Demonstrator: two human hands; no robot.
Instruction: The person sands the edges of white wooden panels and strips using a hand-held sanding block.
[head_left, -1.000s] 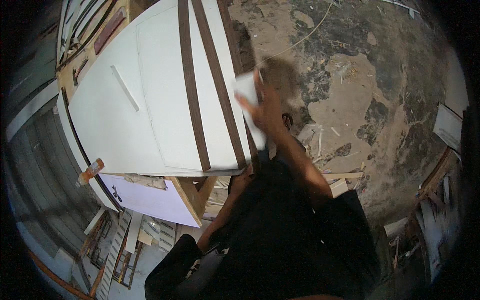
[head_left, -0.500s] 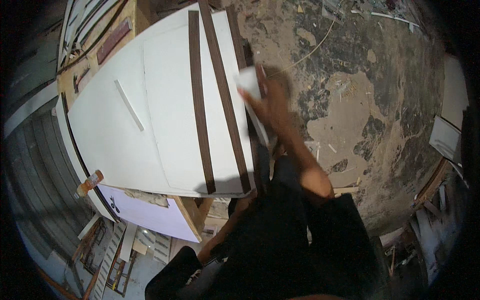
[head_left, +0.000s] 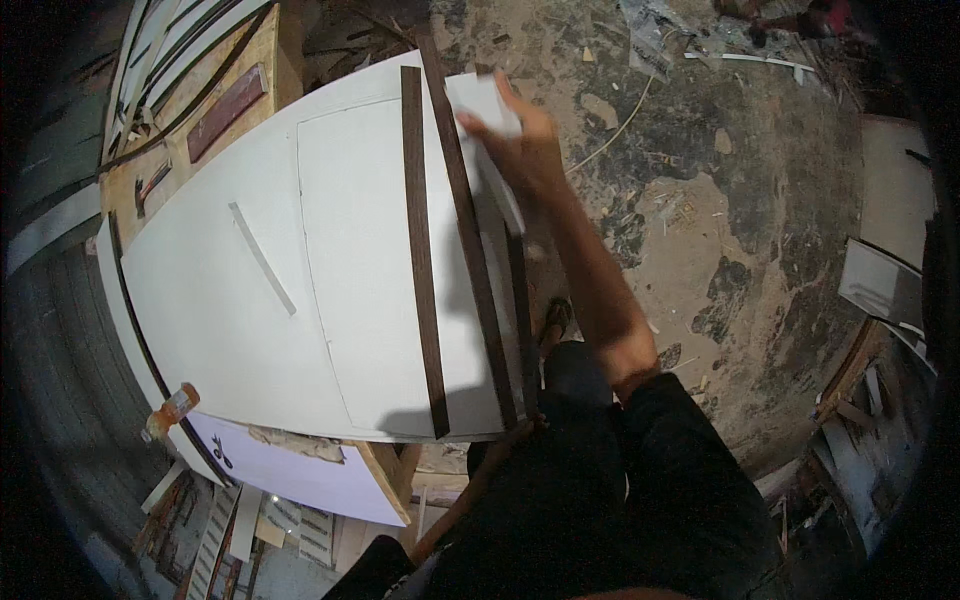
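Note:
A large white panel (head_left: pixel 220 290) lies in front of me, with dark brown strips on its right part. One strip (head_left: pixel 422 260) lies flat, and a longer strip (head_left: pixel 465 220) runs to its right. Another dark strip (head_left: pixel 517 330) follows the panel's right edge. My right hand (head_left: pixel 530 150) is closed around a white flat-sided piece (head_left: pixel 482 98) at the far end of that edge, beside the longer strip. My left hand (head_left: pixel 525 428) is at the near right corner, by the lower end of the edge strip; its fingers are mostly hidden.
A thin white strip (head_left: pixel 262 258) lies on the panel. An orange-brown bottle (head_left: pixel 176 408) and scissors (head_left: pixel 221 452) are at the near left. A hammer (head_left: pixel 152 188) and a dark red block (head_left: pixel 228 112) rest on wood at the far left. Scraps litter the floor (head_left: pixel 680 240).
My right hand has moved farther away along the panel's right edge with the white piece. The head view has shifted, so the panel sits lower. My left hand stays by the near corner.

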